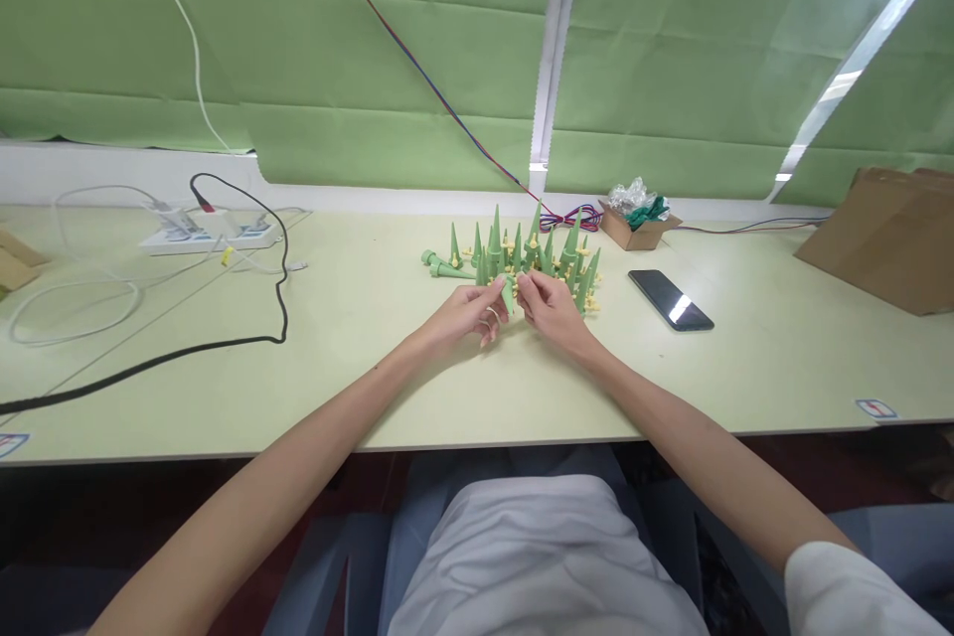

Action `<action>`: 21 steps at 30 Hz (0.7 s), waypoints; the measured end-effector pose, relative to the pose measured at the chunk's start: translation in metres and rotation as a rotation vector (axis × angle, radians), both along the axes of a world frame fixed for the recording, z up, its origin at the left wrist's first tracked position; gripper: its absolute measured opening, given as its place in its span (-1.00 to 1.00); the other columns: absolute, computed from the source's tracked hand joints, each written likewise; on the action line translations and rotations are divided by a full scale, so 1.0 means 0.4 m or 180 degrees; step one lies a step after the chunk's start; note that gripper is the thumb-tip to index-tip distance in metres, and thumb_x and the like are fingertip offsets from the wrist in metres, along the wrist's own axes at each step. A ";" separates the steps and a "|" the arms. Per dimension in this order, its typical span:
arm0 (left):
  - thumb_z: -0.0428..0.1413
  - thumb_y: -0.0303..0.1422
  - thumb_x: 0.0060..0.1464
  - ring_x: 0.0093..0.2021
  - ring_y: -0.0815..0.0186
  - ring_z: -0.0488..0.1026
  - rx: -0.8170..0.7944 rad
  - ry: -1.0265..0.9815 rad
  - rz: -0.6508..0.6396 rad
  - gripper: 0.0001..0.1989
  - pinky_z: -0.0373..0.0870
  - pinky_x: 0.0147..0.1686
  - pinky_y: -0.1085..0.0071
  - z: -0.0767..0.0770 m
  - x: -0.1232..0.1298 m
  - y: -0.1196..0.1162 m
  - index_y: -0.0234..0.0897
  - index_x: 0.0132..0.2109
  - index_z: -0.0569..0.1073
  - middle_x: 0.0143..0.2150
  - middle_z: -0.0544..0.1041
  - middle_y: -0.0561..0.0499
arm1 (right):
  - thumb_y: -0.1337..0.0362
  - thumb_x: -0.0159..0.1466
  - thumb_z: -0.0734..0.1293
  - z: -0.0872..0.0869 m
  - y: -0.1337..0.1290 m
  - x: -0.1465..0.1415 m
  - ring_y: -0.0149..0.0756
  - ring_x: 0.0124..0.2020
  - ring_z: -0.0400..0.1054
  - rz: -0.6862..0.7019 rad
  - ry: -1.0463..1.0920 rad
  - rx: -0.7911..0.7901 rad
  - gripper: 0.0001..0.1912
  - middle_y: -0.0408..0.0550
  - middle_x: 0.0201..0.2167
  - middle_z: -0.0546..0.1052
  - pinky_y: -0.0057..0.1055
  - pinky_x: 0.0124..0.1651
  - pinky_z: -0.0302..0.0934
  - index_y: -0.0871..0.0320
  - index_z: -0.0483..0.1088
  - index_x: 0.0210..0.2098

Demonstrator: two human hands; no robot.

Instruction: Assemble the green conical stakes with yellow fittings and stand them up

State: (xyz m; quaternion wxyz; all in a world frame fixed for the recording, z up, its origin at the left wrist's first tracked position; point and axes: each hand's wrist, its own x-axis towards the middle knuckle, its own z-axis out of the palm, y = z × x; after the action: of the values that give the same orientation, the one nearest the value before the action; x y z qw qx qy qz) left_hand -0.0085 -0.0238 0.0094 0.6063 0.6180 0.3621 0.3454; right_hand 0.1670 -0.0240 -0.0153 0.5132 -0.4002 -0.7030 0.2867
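A small green plastic watering spike point(508, 295) points downward between my hands, just above the table. My left hand point(468, 311) is closed on it, thumb and index finger pinching its side, the other fingers curled. Close by on the right, my right hand point(553, 308) is closed in a pinch near the spike's upper end; a bit of yellow shows there, but what the fingertips grip is hidden. Right behind the hands stand several green watering spikes point(572, 240) with small yellow valves, tips up. Two more spikes point(449, 269) lie on their sides to the left.
A black phone point(671, 300) lies right of the spikes. Behind it sits a small cardboard box point(639, 231) with plastic wrapping. A power strip point(209, 237) with cables is at left, a large cardboard piece point(883, 238) at far right. The table's front edge point(507, 445) runs near my body.
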 end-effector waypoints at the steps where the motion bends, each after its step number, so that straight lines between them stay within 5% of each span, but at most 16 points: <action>1: 0.13 0.13 0.09 -0.57 0.43 0.37 0.0004 -0.0008 -0.0009 -0.44 0.29 -0.66 0.48 0.000 -0.001 0.000 -0.38 -0.37 0.46 -0.40 0.46 -0.07 | -0.22 0.35 0.12 -0.001 0.000 0.000 -0.38 -0.54 0.13 0.0009 -0.0002 -0.0002 -0.48 -0.18 -0.58 0.26 -0.41 -0.48 0.05 0.08 0.15 -0.47; 9: 0.15 0.13 0.07 -0.61 0.41 0.34 0.0352 0.0243 0.0031 -0.47 0.33 -0.59 0.44 -0.001 -0.011 0.002 -0.33 -0.41 0.45 -0.59 0.35 0.04 | -0.20 0.37 0.10 0.001 -0.003 0.003 -0.37 -0.56 0.13 0.0093 -0.0114 -0.0002 -0.49 -0.19 -0.62 0.24 -0.41 -0.48 0.05 0.06 0.12 -0.48; 21: 0.09 0.08 0.14 -0.60 0.38 0.34 0.1168 0.0861 0.0262 -0.50 0.30 -0.51 0.42 0.014 -0.016 -0.016 -0.29 -0.46 0.42 -0.63 0.39 0.05 | -0.25 0.36 0.06 0.016 -0.012 0.004 -0.34 -0.59 0.15 0.0040 -0.0310 -0.0071 -0.42 -0.18 -0.71 0.24 -0.38 -0.47 0.06 0.06 0.10 -0.55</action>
State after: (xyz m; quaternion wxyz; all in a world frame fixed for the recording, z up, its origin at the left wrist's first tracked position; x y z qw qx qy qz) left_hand -0.0149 -0.0301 0.0148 0.4152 0.7432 0.3961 0.3440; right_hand 0.1684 -0.0290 -0.0090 0.4721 -0.4149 -0.7265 0.2779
